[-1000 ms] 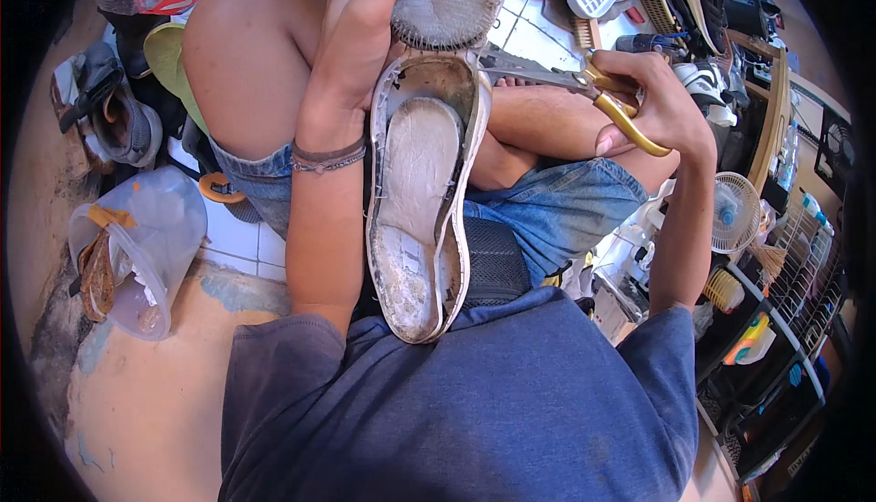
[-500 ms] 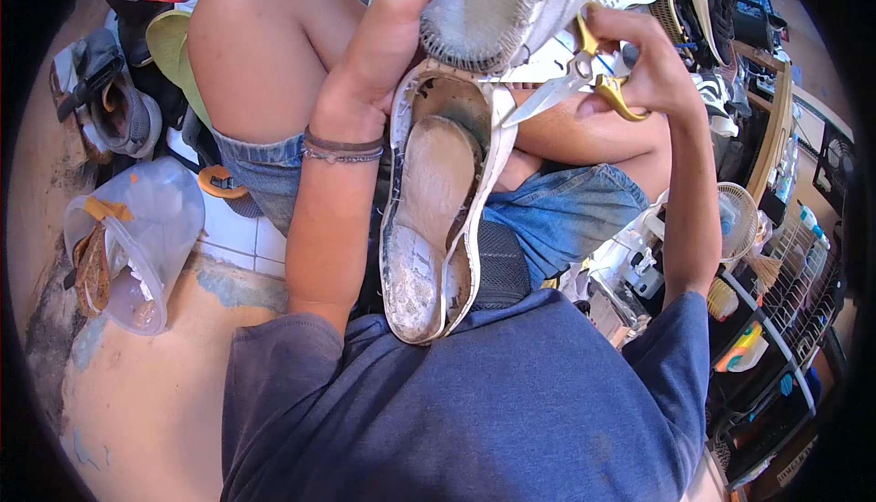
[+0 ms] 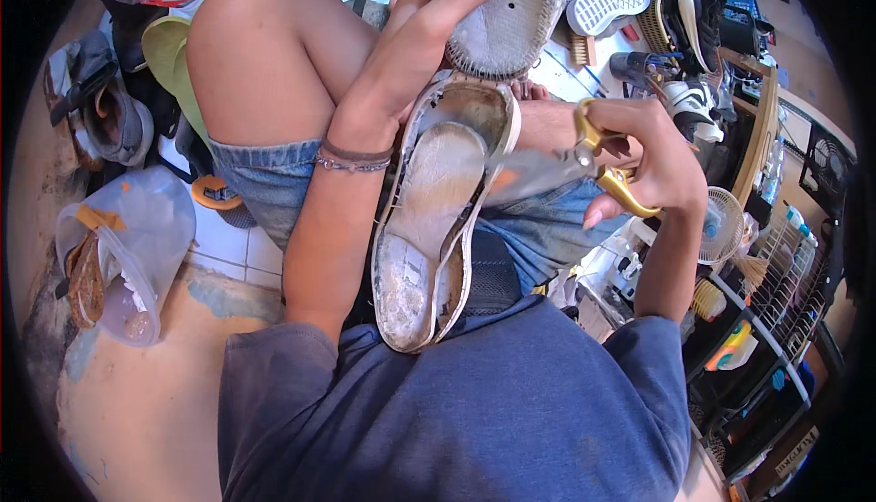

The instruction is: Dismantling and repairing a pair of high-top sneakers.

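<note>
Across my lap lies a white shoe sole, scuffed inside, its hollow facing up and its near end against my shirt. Just beyond its far end is the shoe upper, underside up, with a grey bottom and frayed threads round its edge. My left hand grips this upper, thumb across its grey bottom. Gold-handled scissors are in my right hand, fingers through the loops. Their blades, smeared by motion, point left toward the sole's right rim; whether they touch it I cannot tell.
A clear plastic tub stands at the left, near a grey shoe. Farther off on the right are a white shoe sole, a brush and several shoes. A wire rack is at the far right.
My right hand has brought the scissors nearer to me, down along the sole's right side. The upper has shifted slightly right with my left hand, and the sole's far end has moved right.
</note>
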`<action>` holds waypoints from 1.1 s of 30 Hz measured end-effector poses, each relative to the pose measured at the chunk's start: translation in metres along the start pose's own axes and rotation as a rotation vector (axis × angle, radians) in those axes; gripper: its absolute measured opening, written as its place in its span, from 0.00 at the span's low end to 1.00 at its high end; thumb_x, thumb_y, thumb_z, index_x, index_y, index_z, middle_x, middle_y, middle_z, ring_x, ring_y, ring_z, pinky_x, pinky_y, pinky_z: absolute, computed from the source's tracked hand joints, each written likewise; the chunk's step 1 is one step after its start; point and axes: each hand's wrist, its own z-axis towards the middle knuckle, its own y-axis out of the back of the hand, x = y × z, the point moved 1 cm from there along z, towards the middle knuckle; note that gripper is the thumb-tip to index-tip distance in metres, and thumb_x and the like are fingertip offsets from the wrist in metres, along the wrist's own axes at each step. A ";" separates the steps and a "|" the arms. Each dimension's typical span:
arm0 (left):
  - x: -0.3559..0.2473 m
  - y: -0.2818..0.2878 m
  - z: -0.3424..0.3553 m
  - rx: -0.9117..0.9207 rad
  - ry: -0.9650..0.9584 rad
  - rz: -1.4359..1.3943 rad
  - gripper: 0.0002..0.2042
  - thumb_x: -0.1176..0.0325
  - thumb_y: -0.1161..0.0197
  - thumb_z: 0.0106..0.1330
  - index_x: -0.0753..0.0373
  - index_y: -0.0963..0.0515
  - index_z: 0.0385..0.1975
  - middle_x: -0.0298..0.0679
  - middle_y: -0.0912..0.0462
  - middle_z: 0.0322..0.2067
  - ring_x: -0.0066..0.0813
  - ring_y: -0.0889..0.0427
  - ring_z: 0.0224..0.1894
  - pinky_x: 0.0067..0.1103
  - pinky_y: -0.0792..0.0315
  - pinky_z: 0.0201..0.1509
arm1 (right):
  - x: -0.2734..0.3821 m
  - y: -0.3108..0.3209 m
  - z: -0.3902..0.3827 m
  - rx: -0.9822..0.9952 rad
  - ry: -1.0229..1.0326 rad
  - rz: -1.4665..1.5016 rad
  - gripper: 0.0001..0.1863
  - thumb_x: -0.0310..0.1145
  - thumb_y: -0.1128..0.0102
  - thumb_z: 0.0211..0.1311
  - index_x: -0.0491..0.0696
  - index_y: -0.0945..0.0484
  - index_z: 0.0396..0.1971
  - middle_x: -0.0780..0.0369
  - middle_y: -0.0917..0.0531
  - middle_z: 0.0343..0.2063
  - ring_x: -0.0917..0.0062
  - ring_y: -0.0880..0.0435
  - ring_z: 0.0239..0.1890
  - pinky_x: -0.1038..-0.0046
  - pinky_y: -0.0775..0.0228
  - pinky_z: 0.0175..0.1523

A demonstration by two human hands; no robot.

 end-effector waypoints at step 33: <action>0.015 -0.019 0.001 -0.063 -0.009 -0.181 0.25 0.49 0.47 0.77 0.67 0.28 0.60 0.39 0.18 0.51 0.27 0.18 0.49 0.22 0.22 0.53 | -0.014 0.014 -0.052 -0.294 -0.300 -0.229 0.41 0.61 0.16 0.31 0.40 0.21 0.34 0.65 0.28 0.19 0.79 0.32 0.22 0.74 0.37 0.29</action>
